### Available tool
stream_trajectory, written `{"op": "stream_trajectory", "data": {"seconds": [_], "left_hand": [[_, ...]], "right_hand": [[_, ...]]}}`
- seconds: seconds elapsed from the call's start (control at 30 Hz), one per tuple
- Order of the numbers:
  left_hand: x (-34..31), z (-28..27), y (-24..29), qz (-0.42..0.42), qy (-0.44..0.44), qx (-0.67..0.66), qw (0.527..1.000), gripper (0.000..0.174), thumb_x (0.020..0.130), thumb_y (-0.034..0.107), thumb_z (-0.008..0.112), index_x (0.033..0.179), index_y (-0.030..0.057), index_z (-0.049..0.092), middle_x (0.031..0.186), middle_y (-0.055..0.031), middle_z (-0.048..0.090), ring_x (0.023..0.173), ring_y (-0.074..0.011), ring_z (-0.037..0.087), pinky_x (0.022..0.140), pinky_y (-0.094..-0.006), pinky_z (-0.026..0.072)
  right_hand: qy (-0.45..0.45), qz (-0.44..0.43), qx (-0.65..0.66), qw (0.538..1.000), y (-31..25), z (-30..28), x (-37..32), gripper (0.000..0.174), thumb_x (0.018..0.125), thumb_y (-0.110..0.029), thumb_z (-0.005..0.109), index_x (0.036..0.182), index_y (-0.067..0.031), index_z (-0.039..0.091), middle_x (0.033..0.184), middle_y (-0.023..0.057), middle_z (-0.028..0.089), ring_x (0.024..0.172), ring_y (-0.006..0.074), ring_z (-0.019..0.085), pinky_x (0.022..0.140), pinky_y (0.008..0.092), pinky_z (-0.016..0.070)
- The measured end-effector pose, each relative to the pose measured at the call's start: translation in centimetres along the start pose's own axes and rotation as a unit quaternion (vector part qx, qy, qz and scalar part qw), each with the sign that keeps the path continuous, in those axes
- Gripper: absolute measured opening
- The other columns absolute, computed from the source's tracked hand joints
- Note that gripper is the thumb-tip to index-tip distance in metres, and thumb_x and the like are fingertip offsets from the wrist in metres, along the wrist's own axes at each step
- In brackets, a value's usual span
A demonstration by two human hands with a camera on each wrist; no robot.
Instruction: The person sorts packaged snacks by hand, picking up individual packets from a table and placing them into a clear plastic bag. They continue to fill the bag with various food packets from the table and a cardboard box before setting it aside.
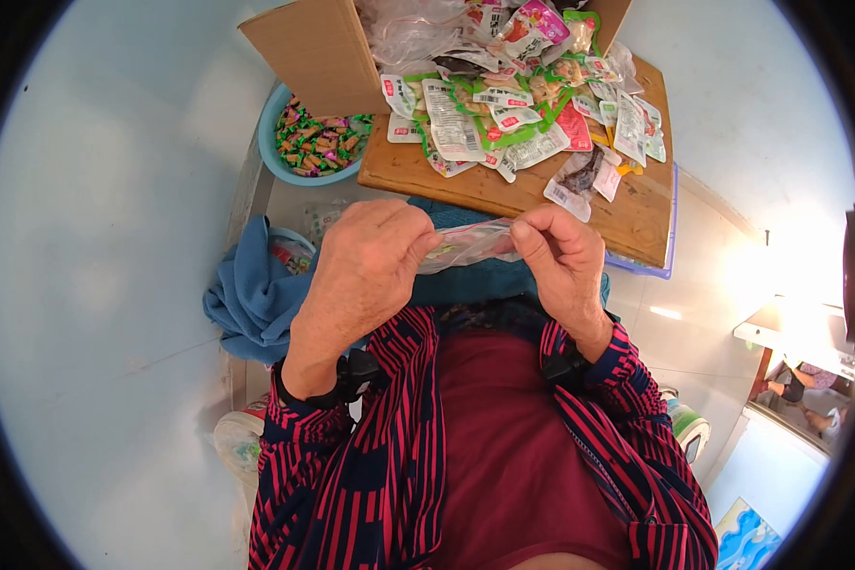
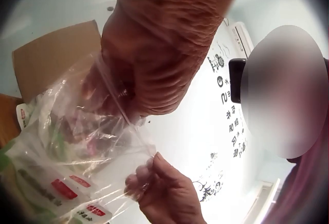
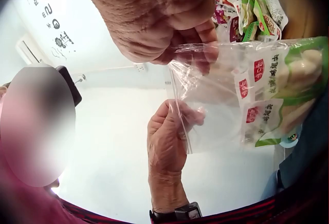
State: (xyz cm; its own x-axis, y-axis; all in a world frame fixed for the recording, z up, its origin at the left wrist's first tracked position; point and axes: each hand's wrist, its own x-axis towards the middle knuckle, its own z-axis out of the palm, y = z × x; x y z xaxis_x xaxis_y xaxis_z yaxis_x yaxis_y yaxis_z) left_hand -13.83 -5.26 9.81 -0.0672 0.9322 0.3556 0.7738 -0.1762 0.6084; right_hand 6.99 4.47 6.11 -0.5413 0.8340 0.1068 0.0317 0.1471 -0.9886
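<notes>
Between the two hands a clear zip bag is stretched along its mouth, in front of the torso. My left hand pinches one end of the mouth, thumb uppermost in the head view. At the other end, my right hand grips the edge between thumb and curled fingers. White-and-green snack packets with red labels lie inside the bag, as the right wrist view shows. Through the film in the left wrist view, some fingertips of my right hand appear behind the plastic.
Ahead stands a wooden table heaped with snack packets, beside an open cardboard box. A blue basin of small wrapped pieces sits at its left. Blue cloth hangs over a smaller tub nearer me.
</notes>
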Motion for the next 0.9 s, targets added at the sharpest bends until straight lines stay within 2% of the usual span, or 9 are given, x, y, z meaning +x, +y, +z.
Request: {"op": "stream_trajectory", "data": {"seconds": [0.23, 0.33, 0.47, 0.57, 0.63, 0.7, 0.9], "left_hand": [[-0.3, 0.2, -0.2, -0.031, -0.038, 0.021, 0.999, 0.017, 0.097, 0.018, 0.058, 0.087, 0.004, 0.056, 0.077, -0.0129, 0.058, 0.075, -0.0372, 0.057, 0.067, -0.0454, 0.0445], [-0.3, 0.0, 0.0, -0.071, -0.053, 0.023, 0.996, 0.019, 0.098, 0.02, 0.057, 0.086, 0.0048, 0.056, 0.077, -0.0132, 0.059, 0.075, -0.0372, 0.058, 0.068, -0.0455, 0.0449], [-0.2, -0.3, 0.2, -0.078, -0.063, 0.032, 0.994, 0.02, 0.099, 0.021, 0.056, 0.086, 0.0054, 0.057, 0.077, -0.0136, 0.059, 0.076, -0.0373, 0.059, 0.068, -0.0454, 0.0451], [-0.2, -0.5, 0.3, -0.064, -0.066, 0.061, 0.994, 0.018, 0.097, 0.019, 0.058, 0.087, 0.0047, 0.057, 0.078, -0.0139, 0.06, 0.076, -0.0374, 0.059, 0.068, -0.0458, 0.0455], [-0.1, -0.4, 0.3, 0.006, -0.014, 0.087, 0.996, 0.011, 0.093, 0.015, 0.063, 0.091, 0.0041, 0.06, 0.081, -0.014, 0.062, 0.077, -0.0371, 0.06, 0.069, -0.0462, 0.0462], [0.0, -0.3, 0.3, 0.019, -0.012, 0.076, 0.997, 0.01, 0.09, 0.013, 0.066, 0.094, 0.0043, 0.062, 0.083, -0.0136, 0.063, 0.078, -0.0366, 0.061, 0.07, -0.0461, 0.0471], [0.5, -0.1, 0.9, 0.054, -0.003, 0.061, 0.997, 0.021, 0.08, 0.008, 0.073, 0.1, 0.006, 0.066, 0.088, -0.0109, 0.066, 0.082, -0.0337, 0.064, 0.073, -0.0437, 0.0501]], "right_hand": [[0.0, -0.011, -0.003, 1.0, 0.2, -0.2, -0.1, 0.012, 0.096, -0.01, 0.067, 0.092, 0.0013, 0.066, 0.077, 0.0057, 0.068, 0.072, 0.0108, 0.065, 0.067, 0.0264, 0.0516], [0.002, -0.012, 0.002, 1.0, 0.3, -0.1, 0.0, 0.012, 0.096, -0.01, 0.067, 0.092, 0.0011, 0.066, 0.077, 0.0057, 0.068, 0.071, 0.0109, 0.065, 0.067, 0.0264, 0.0516], [0.002, -0.006, 0.001, 1.0, 0.2, 0.0, -0.1, 0.012, 0.095, -0.01, 0.067, 0.091, 0.0011, 0.066, 0.076, 0.0057, 0.068, 0.071, 0.0108, 0.064, 0.067, 0.0263, 0.0515], [-0.001, -0.014, 0.008, 1.0, 0.3, 0.1, -0.1, 0.012, 0.095, -0.01, 0.067, 0.091, 0.0012, 0.065, 0.076, 0.0057, 0.067, 0.071, 0.0107, 0.064, 0.067, 0.0262, 0.0513], [-0.009, -0.012, 0.006, 1.0, 0.1, 0.1, 0.0, 0.012, 0.096, -0.01, 0.067, 0.091, 0.0013, 0.065, 0.076, 0.0056, 0.067, 0.071, 0.0106, 0.064, 0.066, 0.0264, 0.0509], [-0.008, -0.013, 0.005, 1.0, 0.1, 0.2, 0.0, 0.012, 0.095, -0.009, 0.067, 0.091, 0.0012, 0.065, 0.076, 0.0056, 0.067, 0.07, 0.0107, 0.063, 0.066, 0.0264, 0.0507], [-0.005, -0.016, -0.001, 1.0, 0.2, 0.2, -0.1, 0.011, 0.095, -0.009, 0.068, 0.091, 0.0005, 0.065, 0.075, 0.0057, 0.067, 0.07, 0.0113, 0.063, 0.065, 0.0266, 0.0502]]}}
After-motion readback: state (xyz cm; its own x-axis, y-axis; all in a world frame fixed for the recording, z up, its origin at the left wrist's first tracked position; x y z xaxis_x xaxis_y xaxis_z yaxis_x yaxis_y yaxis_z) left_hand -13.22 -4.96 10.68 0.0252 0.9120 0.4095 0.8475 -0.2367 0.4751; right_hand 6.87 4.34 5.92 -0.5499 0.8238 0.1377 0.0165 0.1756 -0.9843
